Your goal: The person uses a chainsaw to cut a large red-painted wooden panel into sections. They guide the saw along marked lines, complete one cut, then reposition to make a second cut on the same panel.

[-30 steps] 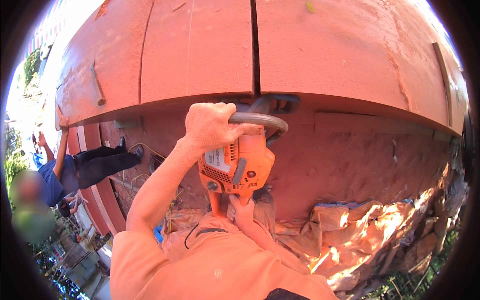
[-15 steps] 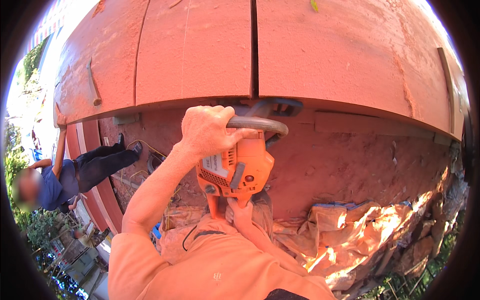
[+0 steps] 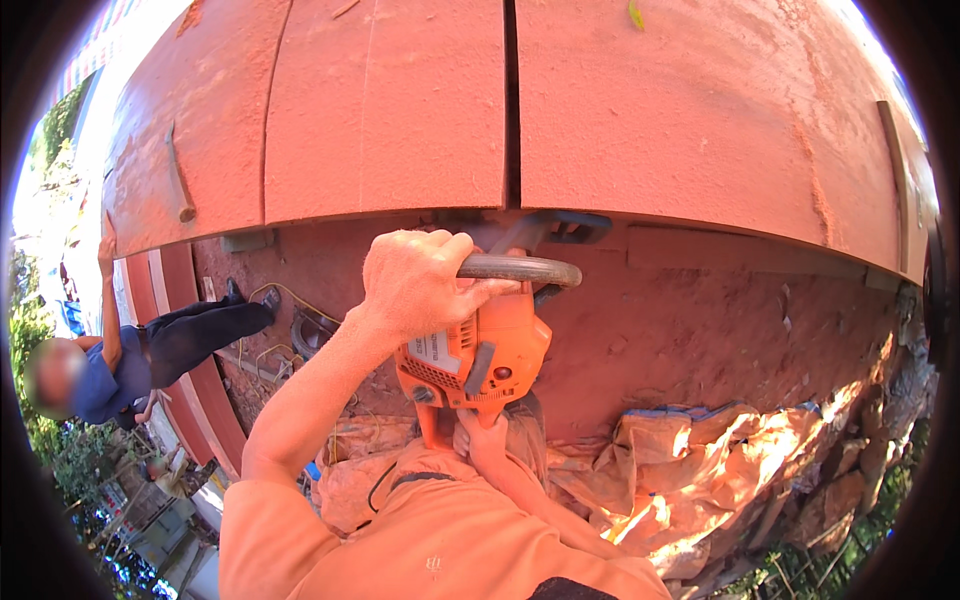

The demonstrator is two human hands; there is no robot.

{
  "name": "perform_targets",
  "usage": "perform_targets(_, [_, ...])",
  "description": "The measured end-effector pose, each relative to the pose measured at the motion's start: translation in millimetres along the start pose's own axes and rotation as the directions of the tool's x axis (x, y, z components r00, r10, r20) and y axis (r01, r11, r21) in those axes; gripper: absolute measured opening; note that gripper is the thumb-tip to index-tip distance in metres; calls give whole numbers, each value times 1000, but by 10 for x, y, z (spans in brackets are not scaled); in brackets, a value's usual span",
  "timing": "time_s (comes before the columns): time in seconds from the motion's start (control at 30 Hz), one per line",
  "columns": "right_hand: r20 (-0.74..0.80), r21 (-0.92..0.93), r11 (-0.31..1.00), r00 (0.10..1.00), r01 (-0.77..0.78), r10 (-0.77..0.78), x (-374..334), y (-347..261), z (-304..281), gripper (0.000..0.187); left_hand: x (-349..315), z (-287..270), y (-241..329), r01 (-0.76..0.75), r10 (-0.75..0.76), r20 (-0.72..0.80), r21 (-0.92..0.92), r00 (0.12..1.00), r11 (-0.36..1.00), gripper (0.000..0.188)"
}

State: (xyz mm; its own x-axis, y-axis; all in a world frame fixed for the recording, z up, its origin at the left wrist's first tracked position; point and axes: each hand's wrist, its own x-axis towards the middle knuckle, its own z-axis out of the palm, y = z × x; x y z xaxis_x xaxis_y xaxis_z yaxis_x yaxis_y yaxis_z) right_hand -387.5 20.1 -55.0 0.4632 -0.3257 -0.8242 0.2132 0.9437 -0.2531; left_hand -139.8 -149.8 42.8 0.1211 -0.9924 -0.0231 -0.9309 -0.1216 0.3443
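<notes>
Chainsaw (image 3: pixel 512 340) just before the reddish slab (image 3: pixel 390 130), long axis pointing away toward the dark gap (image 3: pixel 512 110), we clamp its front handle (image 3: pixel 525 268) in our left hand (image 3: pixel 415 280), nearer the slab, while our right hand (image 3: pixel 480 437), half hidden, seems closed at its rear.

Left head-worn fisheye, facing down and forward: shirt (image 3: pixel 430 540) nearest, chainsaw (image 3: pixel 505 340) close, boards (image 3: pixel 410 120) beyond.

The broad reddish slab (image 3: pixel 400 130) carries a stick (image 3: pixel 178 180) and a leaf (image 3: pixel 635 14).
</notes>
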Motion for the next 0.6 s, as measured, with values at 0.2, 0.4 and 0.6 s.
perform_targets(0.2, [-11, -13, 1000, 1000, 3, -3, -43, 6, -51, 14, -2, -1, 49, -23, 22, -34, -13, 999, 1000, 53])
perform_targets(0.4, [-3, 0, 1000, 1000, -16, 16, -54, 6, -110, 14, -30, 17, 101, 0, 0, -7, -26, 1000, 1000, 52])
perform_targets(0.6, [7, 0, 1000, 1000, 23, -23, -82, -36, -111, 14, -28, 20, 95, 17, -17, 42, 6, 999, 1000, 49])
